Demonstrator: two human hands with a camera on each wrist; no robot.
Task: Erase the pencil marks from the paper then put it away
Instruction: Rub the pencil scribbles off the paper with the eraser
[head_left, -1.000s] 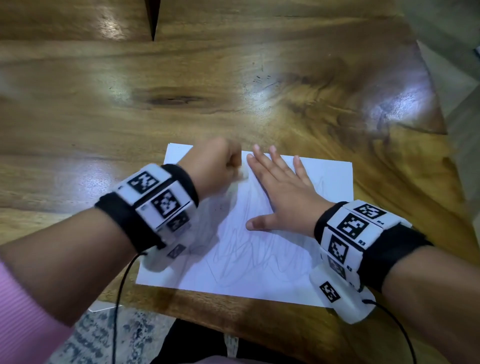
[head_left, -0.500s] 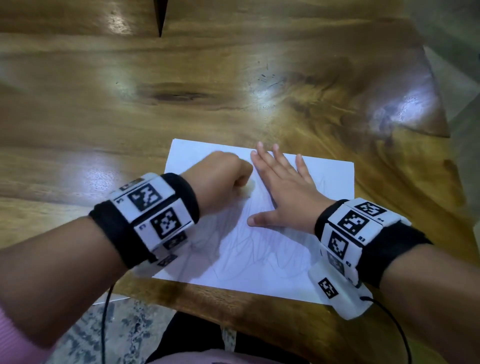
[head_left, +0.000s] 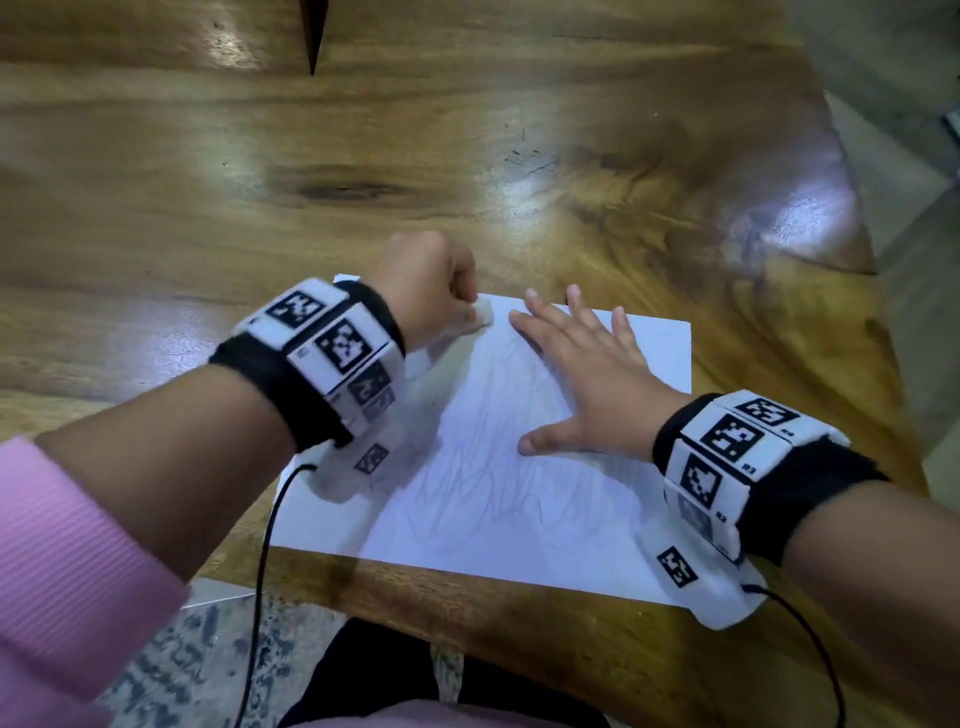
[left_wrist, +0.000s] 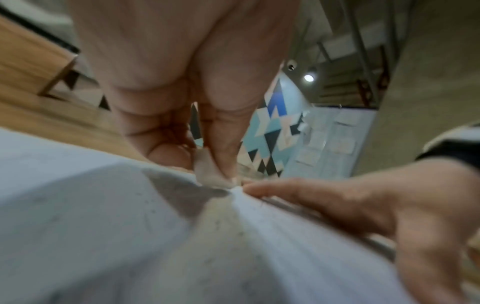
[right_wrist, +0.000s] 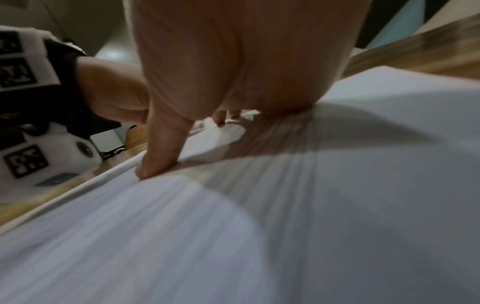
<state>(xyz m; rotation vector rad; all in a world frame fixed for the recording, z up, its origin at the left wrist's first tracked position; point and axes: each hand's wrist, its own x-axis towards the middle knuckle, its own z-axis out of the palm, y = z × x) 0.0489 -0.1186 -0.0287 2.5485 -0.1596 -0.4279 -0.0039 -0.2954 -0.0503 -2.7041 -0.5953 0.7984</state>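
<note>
Glossy wooden table (head_left: 467, 156). Paper (head_left: 509, 499) lies at near edge, pencil scribble mostly remaining. Your right hand (head_left: 587, 374) presses flat, fingers spread, pinning sheet against rubbing. Your left hand (head_left: 426, 286) pinches eraser (left_wrist: 207, 170) at paper's far edge, tip on sheet.

One paper (head_left: 519, 499), one eraser (left_wrist: 207, 172), two hands.

Sheet of paper (head_left: 498, 499) lies on the table (head_left: 519, 156) at its near edge. Right hand (head_left: 587, 379) flat on the sheet's right half. Left hand (head_left: 426, 286) at the sheet's far edge, left of the right hand, pressing an eraser (left_wrist: 207, 170) onto the sheet.
</note>
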